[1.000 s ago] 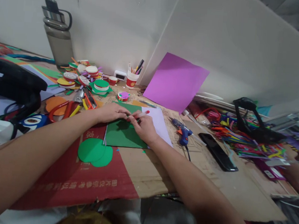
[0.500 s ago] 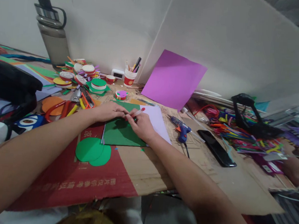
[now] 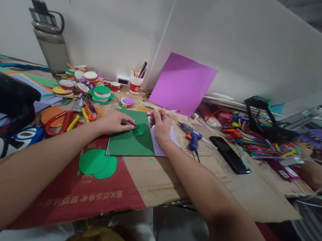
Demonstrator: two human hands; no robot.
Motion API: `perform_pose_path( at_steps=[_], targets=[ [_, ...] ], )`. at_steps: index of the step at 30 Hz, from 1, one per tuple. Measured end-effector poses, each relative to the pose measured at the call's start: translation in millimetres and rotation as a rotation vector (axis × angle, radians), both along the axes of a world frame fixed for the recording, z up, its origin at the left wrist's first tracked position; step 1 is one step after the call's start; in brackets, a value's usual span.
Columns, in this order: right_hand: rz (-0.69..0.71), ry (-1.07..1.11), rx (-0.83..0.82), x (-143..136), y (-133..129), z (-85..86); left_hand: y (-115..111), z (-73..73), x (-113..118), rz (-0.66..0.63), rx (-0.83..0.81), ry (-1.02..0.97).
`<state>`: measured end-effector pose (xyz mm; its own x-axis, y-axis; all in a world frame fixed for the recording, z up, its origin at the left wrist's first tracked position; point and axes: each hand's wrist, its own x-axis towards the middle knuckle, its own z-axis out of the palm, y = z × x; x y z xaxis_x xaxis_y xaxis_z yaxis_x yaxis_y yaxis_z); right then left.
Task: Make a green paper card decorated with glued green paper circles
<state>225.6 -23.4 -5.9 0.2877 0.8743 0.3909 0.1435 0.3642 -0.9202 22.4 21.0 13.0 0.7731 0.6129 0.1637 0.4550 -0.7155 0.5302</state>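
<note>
A dark green sheet of paper [image 3: 128, 144] lies on the table, partly over a lilac sheet [image 3: 158, 149]. On the green sheet is a small, brighter green paper circle [image 3: 140, 130]. My left hand [image 3: 116, 123] rests on the sheet with its fingers stretched out, the tips at the circle's left edge. Raised over the lilac sheet, my right hand [image 3: 162, 126] holds a red pen [image 3: 174, 111] between thumb and fingers, its point to the left. Two larger green paper circles [image 3: 96, 162] overlap on the red cardboard nearer to me.
Left of the sheets lie red-handled scissors [image 3: 55, 124] and an orange cutter [image 3: 91, 109]. Behind are paper-cup crafts [image 3: 102, 93], a pen cup [image 3: 136, 84] and a bottle [image 3: 48, 41]. A glue gun [image 3: 193, 137] and phone [image 3: 229, 154] lie right. A person's arm [image 3: 317, 170] shows far right.
My right hand has drawn away from my left, up and to the right with the pen. The small green circle now shows. My left hand has stayed on the sheet.
</note>
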Motion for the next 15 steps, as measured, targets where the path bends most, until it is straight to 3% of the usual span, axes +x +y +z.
perform_pose_path(
  at_steps=[4,9,15],
  targets=[
    [0.003,0.097,-0.066,3,10,-3.0,4,-1.1,2,-0.091,0.125,-0.018],
    [0.042,0.025,-0.064,0,9,-2.2,4,-1.2,6,-0.206,0.243,0.008],
    [0.026,-0.027,-0.057,-1,7,1.0,-6,3.0,7,-0.147,0.246,0.062]
  ],
)
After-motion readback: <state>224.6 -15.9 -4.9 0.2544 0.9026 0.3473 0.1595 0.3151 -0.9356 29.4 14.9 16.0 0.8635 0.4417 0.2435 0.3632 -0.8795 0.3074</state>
